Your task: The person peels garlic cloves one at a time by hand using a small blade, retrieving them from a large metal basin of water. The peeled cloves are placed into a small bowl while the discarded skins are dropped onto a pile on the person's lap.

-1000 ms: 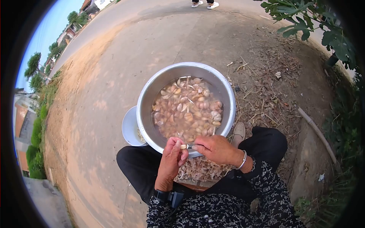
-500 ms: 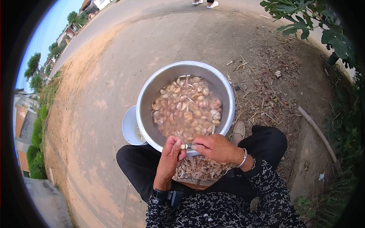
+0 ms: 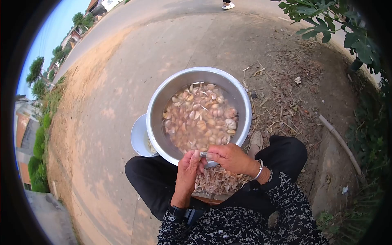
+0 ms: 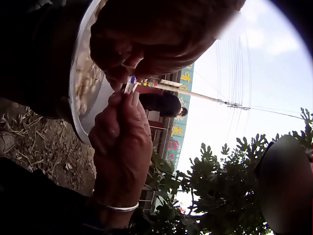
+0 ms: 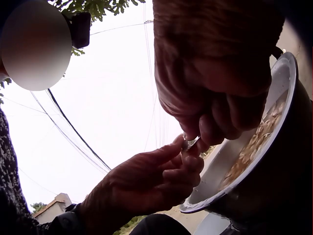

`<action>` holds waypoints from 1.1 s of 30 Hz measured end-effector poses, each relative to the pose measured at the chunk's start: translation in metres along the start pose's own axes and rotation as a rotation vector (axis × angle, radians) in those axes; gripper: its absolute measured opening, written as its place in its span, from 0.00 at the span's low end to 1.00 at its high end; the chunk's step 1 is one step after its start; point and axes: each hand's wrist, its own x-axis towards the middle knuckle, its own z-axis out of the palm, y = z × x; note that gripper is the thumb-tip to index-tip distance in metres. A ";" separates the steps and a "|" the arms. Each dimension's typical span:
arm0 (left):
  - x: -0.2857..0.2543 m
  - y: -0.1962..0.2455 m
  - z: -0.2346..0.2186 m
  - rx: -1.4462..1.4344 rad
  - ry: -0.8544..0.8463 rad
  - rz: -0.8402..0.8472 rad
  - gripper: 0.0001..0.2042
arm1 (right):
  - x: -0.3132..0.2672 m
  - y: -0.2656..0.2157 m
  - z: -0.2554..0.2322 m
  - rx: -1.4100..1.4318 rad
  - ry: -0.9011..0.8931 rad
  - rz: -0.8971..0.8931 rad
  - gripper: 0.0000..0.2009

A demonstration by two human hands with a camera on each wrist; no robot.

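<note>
A large metal basin [image 3: 199, 69] holds many garlic cloves [image 3: 201, 115] in cloudy water. Over its near rim both hands meet. My left hand [image 3: 188, 174] pinches a small garlic clove, now mostly hidden behind its thumb and fingers. The right hand [image 3: 234, 159], with a silver bangle at the wrist, grips a small metal blade [image 3: 203, 154] that reaches the left fingertips. In the right wrist view the blade [image 5: 193, 142] lies between the left hand [image 5: 146, 183] and the right hand [image 5: 215, 78].
A pale bowl [image 3: 139, 136] stands against the basin's left side. Garlic skins [image 3: 222, 181] lie heaped between the knees. Dry leaves and a stick [image 3: 341, 141] are on the ground at right, under a leafy branch [image 3: 361, 43]. A person's shoe [image 3: 228, 6] shows far ahead.
My left hand has shifted slightly right and turned, so the clove seen between its fingers is now covered. The right hand has barely moved. Of the distant person's two shoes, one has left view.
</note>
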 end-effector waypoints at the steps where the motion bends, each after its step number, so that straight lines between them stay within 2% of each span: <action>1: 0.000 0.001 -0.002 -0.001 0.004 0.002 0.14 | 0.000 -0.001 0.000 0.001 -0.003 -0.003 0.09; 4: 0.002 0.002 -0.011 0.025 -0.036 -0.065 0.13 | -0.001 -0.005 0.000 -0.060 -0.021 0.004 0.09; 6: 0.007 -0.003 -0.019 -0.414 -0.086 -0.197 0.12 | -0.001 -0.003 -0.002 0.005 -0.056 -0.003 0.10; 7: 0.008 -0.003 -0.021 -0.415 -0.081 -0.193 0.12 | -0.001 -0.003 -0.004 0.005 -0.061 -0.007 0.10; 10: 0.010 -0.003 -0.022 -0.570 -0.076 -0.199 0.11 | -0.002 -0.009 -0.011 0.121 -0.178 0.052 0.10; 12: 0.012 -0.005 -0.018 -0.720 0.000 -0.216 0.11 | -0.001 -0.012 -0.013 0.211 -0.284 0.103 0.13; 13: 0.014 -0.009 -0.029 -0.794 -0.153 -0.230 0.11 | -0.001 -0.010 -0.011 0.212 -0.289 0.100 0.13; 15: 0.014 -0.011 -0.031 -0.822 -0.144 -0.227 0.11 | -0.006 -0.008 -0.006 0.118 -0.514 -0.026 0.12; 16: 0.014 -0.011 -0.031 -0.848 -0.139 -0.226 0.11 | -0.009 -0.010 -0.002 0.118 -0.515 -0.025 0.12; 18: 0.011 -0.008 -0.031 -0.778 -0.092 -0.168 0.10 | -0.010 -0.015 0.006 -0.121 -0.330 -0.034 0.11; 19: 0.008 -0.007 -0.032 -0.706 -0.045 -0.112 0.09 | -0.009 -0.019 0.005 -0.150 -0.259 0.003 0.11; 20: 0.007 -0.005 -0.032 -0.710 -0.042 -0.113 0.09 | -0.007 -0.023 0.003 -0.150 -0.264 0.005 0.11; 22: 0.003 -0.002 -0.032 -0.635 0.001 -0.055 0.09 | -0.005 -0.027 0.003 -0.186 -0.064 0.012 0.12; 28: -0.001 0.000 -0.022 -0.482 0.052 0.004 0.09 | -0.004 -0.026 0.007 -0.147 0.010 0.002 0.12; 32: 0.000 -0.001 -0.022 -0.503 0.047 -0.013 0.08 | -0.005 -0.021 0.009 -0.131 -0.014 0.009 0.10; 33: 0.001 -0.001 -0.025 -0.607 -0.007 -0.067 0.09 | -0.005 -0.017 0.011 -0.071 -0.008 -0.010 0.10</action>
